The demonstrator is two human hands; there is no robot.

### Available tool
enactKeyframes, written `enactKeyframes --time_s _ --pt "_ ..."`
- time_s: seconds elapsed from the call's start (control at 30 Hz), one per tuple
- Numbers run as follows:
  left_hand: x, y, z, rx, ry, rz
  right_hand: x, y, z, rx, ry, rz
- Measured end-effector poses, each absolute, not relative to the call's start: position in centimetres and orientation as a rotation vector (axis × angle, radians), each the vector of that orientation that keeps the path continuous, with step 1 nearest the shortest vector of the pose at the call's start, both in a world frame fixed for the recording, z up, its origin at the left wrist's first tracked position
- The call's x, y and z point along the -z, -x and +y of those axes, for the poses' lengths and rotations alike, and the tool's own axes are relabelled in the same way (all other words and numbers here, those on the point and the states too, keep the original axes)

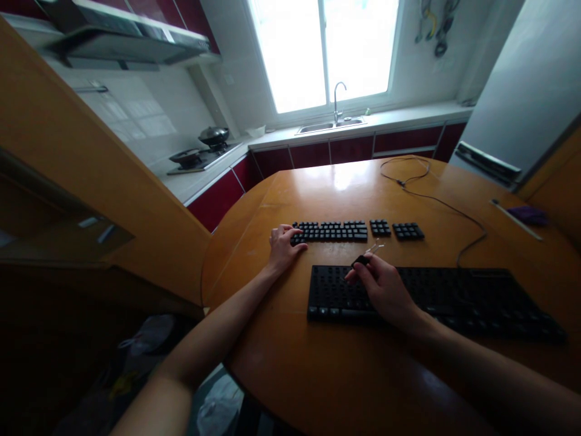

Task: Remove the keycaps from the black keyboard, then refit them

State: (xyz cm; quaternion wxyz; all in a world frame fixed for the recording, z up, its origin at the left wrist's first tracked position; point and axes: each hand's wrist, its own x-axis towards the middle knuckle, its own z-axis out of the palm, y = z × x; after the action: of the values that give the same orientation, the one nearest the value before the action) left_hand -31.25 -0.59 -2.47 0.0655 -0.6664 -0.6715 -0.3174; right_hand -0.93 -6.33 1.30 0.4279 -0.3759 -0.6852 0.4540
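Observation:
My right hand [385, 290] is closed on a small keycap puller [362, 260] with a black handle, its thin wire prongs pointing up and away. Beneath that hand lies a black keyboard [454, 290], most of its visible upper rows bare of caps; a few caps show along the front edge. At the left end of a block of loose black keycaps [333, 231] rests my left hand [284, 245], fingers stretched and thumb apart, touching the end caps. Two smaller keycap groups, one [380, 227] beside the block and another [407, 231] farther right, sit in neat rows.
All this is on a wooden table [272, 339] with a rounded edge. The keyboard cable [454, 212] loops toward the far side. A thin stick [515, 219] and purple cloth [529, 215] lie at right. Behind are a counter with a sink [318, 128] and a stove [211, 158].

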Motion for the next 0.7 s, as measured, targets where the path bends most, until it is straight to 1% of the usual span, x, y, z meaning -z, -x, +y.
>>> enactKeyframes --time_s 0.17,0.3,0.43,0.57,0.63,0.7 --pt "2.4 31.3 -0.6 0.948 2.009 -2.032 -1.5 0.5 -6.1 -1.087 0.941 -1.753" --pt "2.2 31.1 -0.6 0.949 2.010 -2.034 -1.9 -0.3 -5.5 -0.960 0.947 -1.928" --pt "1.7 29.8 -1.2 1.027 2.068 -1.930 -2.2 -0.8 -5.4 -0.959 0.896 -2.106" --pt "0.6 27.3 -3.0 1.123 2.413 -1.611 -1.7 -0.9 -5.5 -0.946 0.844 -2.252" --pt "-0.3 26.0 -4.2 1.070 2.705 -1.417 -1.5 -0.7 -5.6 -0.896 0.786 -2.331" --pt "-1.2 25.0 -5.2 0.910 3.016 -1.201 -1.3 -0.6 -5.8 -0.784 0.691 -2.435"
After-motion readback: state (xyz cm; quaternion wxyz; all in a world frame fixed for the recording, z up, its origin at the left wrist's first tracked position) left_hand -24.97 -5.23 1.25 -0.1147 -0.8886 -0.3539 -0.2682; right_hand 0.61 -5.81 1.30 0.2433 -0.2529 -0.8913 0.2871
